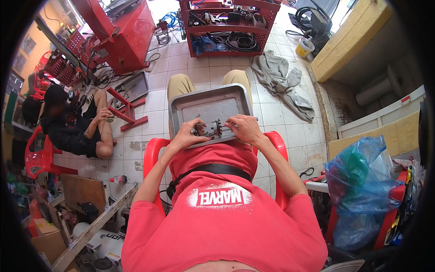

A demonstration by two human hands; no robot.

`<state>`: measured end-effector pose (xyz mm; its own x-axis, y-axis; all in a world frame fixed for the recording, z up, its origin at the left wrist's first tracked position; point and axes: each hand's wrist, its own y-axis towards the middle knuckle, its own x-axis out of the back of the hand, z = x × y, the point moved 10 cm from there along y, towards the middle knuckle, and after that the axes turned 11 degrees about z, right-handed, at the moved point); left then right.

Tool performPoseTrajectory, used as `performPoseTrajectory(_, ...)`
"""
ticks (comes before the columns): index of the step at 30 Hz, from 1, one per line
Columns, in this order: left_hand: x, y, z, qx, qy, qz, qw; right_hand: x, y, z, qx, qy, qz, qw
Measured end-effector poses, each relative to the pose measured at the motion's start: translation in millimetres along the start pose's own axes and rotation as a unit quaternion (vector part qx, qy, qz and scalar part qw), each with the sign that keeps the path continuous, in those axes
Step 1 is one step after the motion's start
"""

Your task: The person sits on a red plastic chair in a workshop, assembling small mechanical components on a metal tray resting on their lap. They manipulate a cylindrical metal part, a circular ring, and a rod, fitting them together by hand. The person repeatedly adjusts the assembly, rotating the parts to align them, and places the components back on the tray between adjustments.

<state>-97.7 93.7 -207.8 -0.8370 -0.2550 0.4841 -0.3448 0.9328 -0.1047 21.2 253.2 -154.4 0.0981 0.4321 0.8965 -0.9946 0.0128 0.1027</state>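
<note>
A grey metal tray [186, 100] rests on my lap. Inside it, near its front edge, sits a small metal mechanical part [216, 127] with a dark ringed end; its exact kind is too small to tell. My left hand [190, 134] is curled round the left end of this part, the fingers closed on it. On the other side, my right hand [245, 128] bends its fingers against the part's right end, and the fingertips are partly hidden. A few tiny pieces lie in the tray beyond the part.
At the left a seated co-worker [72, 122] handles something beside a red metal stand [129, 111]. A red tool cart [229, 27] stands ahead. Grey cloth [283, 81] lies on the tiles. A blue plastic bag [362, 177] hangs at my right; a wooden plank [93, 229] leans at the left.
</note>
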Motion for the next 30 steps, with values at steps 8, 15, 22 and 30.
performPoseTrajectory(8, -1, 1, 0, 0.001, 0.005, 0.004, 1.0, -4, -1, -2, 0.007, -0.03, 0.0, 1.0)
performPoseTrajectory(15, -1, -1, 3, 0.01, -0.001, 0.002, 1.0, 7, 0, 5, -0.015, 0.01, 0.01, 1.0)
performPoseTrajectory(22, -2, 1, 1, -0.008, 0.01, 0.005, 1.0, -13, 0, -9, -0.018, -0.014, 0.033, 0.999)
performPoseTrajectory(30, -1, 0, 0, -0.008, 0.01, 0.0, 1.0, 0, -1, 0, -0.019, -0.003, 0.019, 1.0)
